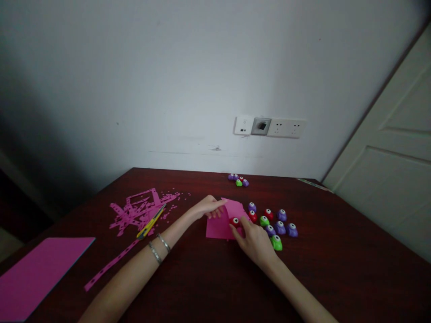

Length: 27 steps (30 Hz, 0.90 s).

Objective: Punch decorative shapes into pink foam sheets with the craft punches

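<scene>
Bangles (pixel 159 249) ring the left forearm (pixel 131 273), which slants into my view from the bottom edge. My left grip is together on the paper (pixel 217 228), the left hand (pixel 209 207) pinching it at its far left. The paper lies mid-bench, its near edge running left to right and a raised flap leaning to the right; I cannot tell whether it is one folded sheet or two. My right hand (pixel 254 240) is clamped on the red punch (pixel 235 221) over the paper. Its white eye faces up and toward me; fingers hide too much for me to read its long axis. Just right of that hand stand other punches (pixel 279 227). To the left on the bench (pixel 215 278), a yellow cutter (pixel 151 220) points from near left to far right, touching the scraps (pixel 133 215).
</scene>
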Tool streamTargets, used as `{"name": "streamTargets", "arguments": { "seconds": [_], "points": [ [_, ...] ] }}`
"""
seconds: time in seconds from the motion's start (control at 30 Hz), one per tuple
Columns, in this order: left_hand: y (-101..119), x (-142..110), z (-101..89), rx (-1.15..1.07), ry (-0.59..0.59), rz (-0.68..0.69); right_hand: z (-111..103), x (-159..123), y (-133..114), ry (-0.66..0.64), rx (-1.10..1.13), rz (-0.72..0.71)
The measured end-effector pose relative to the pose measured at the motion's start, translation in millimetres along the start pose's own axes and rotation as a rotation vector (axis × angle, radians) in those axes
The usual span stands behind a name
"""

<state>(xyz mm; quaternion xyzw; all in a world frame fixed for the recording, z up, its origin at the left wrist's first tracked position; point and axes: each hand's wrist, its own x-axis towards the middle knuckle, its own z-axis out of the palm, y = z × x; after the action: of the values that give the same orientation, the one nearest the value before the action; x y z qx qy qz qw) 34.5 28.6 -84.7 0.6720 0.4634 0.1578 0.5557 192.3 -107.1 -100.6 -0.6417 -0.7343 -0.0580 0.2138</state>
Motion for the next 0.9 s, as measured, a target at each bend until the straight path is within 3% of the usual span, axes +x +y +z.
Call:
{"name": "streamTargets", "arguments": {
  "seconds": [0.17, 0.3, 0.9],
  "points": [
    [-1, -4, 14.7, -0.156, -0.032, -0.008, 3, -2, 0, 0.026, 0.013, -0.038],
    [3, -5, 15.2, -0.196, -0.006, 0.000, 4, -2, 1, 0.039, 0.033, -0.049],
    [5, -7, 15.7, -0.134, 0.026, 0.234, 0, 0, 3, 0.045, -0.003, -0.003]
  ]
}}
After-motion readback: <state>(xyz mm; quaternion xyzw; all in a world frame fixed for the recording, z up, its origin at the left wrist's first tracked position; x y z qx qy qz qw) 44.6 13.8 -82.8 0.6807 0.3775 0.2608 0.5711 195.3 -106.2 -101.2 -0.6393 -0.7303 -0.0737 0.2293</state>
